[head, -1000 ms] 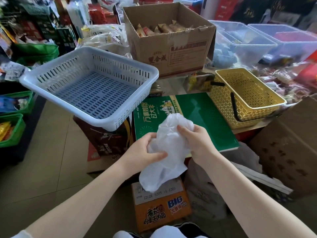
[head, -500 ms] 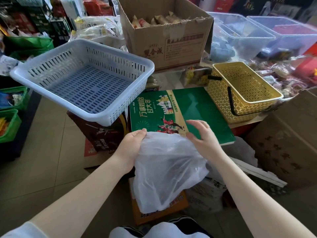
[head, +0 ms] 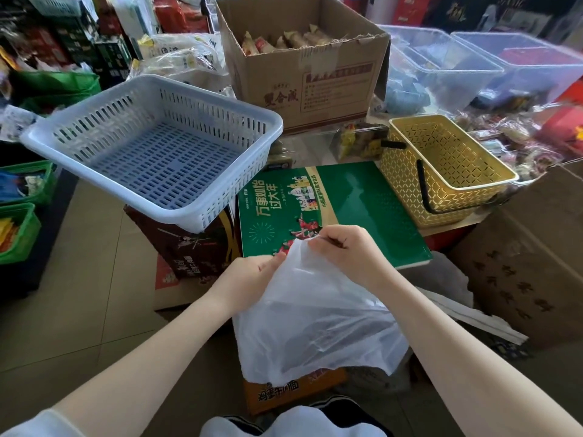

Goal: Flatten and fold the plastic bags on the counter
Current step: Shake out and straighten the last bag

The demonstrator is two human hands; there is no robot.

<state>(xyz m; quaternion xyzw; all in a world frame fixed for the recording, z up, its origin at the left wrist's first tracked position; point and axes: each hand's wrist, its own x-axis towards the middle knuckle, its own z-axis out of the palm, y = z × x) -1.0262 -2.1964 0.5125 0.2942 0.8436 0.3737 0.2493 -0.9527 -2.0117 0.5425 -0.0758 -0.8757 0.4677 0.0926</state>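
- One plastic bag (head: 315, 313) in play: thin, white, translucent. It hangs in the air from its top edge, in front of the person, and drapes down over an orange carton (head: 284, 391) on the floor.
- Left hand (head: 246, 279): grip closed in a pinch on the bag's upper left edge, fingers curled round the film.
- Right hand (head: 344, 250): grip likewise narrow, fingertips pinching the top corner of the bag, just above the near edge of the green box (head: 362, 203).
- The two hands sit near each other at the bag's top, so the mouth is only partly spread.
- State of the bag: opened out from a bundle but not flat. It billows, with creases and dark shadows showing through the film. No fold line visible.
- Judgement on progress: early. The bag looks shaken loose and held up, which I take as the start of flattening. It has not yet been laid on any surface.
- Left to do, as I read it: spread the top edge, lay the bag down, press the air out, then fold.
- The green box top looks the likeliest tabletop for that; it is bare apart from its print.
- The pale blue basket (head: 151, 146) and gold basket (head: 441, 171) hold no folded bags.
- Other bags to process: cannot tell from this view; some pale plastic lies low on the right, unclear.
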